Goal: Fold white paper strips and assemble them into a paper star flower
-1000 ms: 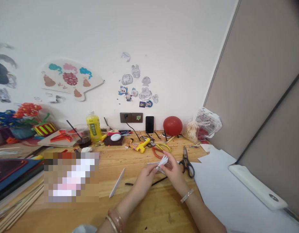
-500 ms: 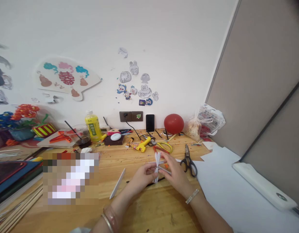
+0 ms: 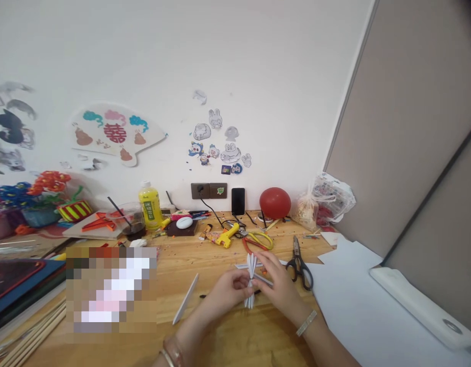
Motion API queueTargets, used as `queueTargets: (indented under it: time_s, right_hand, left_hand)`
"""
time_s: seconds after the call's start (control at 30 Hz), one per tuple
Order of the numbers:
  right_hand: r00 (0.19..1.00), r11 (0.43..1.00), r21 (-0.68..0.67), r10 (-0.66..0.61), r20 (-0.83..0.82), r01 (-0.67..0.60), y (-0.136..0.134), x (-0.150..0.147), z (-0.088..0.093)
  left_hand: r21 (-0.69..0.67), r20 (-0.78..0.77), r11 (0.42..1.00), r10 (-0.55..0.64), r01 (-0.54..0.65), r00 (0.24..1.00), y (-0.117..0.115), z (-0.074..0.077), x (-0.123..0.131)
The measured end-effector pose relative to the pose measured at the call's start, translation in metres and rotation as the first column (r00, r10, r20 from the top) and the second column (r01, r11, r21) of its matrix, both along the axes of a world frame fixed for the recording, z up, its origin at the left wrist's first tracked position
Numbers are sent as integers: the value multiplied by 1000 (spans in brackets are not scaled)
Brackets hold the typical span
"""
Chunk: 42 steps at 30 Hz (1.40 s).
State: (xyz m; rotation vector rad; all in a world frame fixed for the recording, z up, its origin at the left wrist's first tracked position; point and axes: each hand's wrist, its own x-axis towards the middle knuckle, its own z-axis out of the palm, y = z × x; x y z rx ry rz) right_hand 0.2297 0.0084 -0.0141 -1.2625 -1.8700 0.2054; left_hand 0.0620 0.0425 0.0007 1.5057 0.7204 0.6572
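Note:
A white pleated paper strip (image 3: pixel 251 265), folded like an accordion, stands upright between my hands above the wooden table (image 3: pixel 220 336). My left hand (image 3: pixel 229 290) pinches its middle from the left, fingers closed. From the right, my right hand (image 3: pixel 279 285) grips the same folded paper; a bracelet sits on that wrist. A thin dark wire lies on the table just under the hands. Black scissors (image 3: pixel 300 262) rest close to the right of my right hand.
A white folded strip (image 3: pixel 185 306) lies left of my hands. A yellow glue gun (image 3: pixel 227 235), yellow-handled pliers (image 3: pixel 258 239), red balloon (image 3: pixel 275 202), phone (image 3: pixel 238 201) and yellow bottle (image 3: pixel 150 205) sit toward the wall. White paper sheets (image 3: pixel 357 306) cover the right side. Wooden sticks (image 3: pixel 25 336) lie at lower left.
The folded paper went from tilted and fanned to standing upright, pinched at its middle. Both hands drew slightly nearer to me.

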Motion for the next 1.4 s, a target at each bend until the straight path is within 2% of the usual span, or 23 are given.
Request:
queueTargets:
  time_s: [0.13,0.27,0.43,0.63,0.83,1.1,1.23,1.4]
  right_hand:
    - [1000,999,27,-19,9,19,-1,0,7]
    - [993,993,64,-105,51,102,-7,0,18]
    - [988,1000,1,-17,155,17,-18,-7,28]
    - [982,996,-46,-70,177,79,-24,-18,32]
    - [980,995,-104,27,195,-7,-23,-12,36]
    - [975,994,-111,43,219,-19,-23,-11,36]
    - [964,999,-50,30,263,-17,-25,-14,35]
    - [960,993,82,-101,259,82,-20,-19,24]
  left_hand:
    - [-24,10,1000,6,-6,1000,-2,5,0]
    - [-36,24,999,22,-21,999,-4,9,-2]
    - [-13,8,999,32,-32,999,-3,6,-2]
    - [-9,15,997,74,-74,997,0,4,-3]
    - [-31,-5,999,-22,22,1000,0,8,-7]
    - [-33,-24,999,-36,35,999,1,13,-10]
    - [-2,-64,997,-81,81,995,1,13,-12]
    - [43,-59,993,-109,112,992,-2,14,-8]
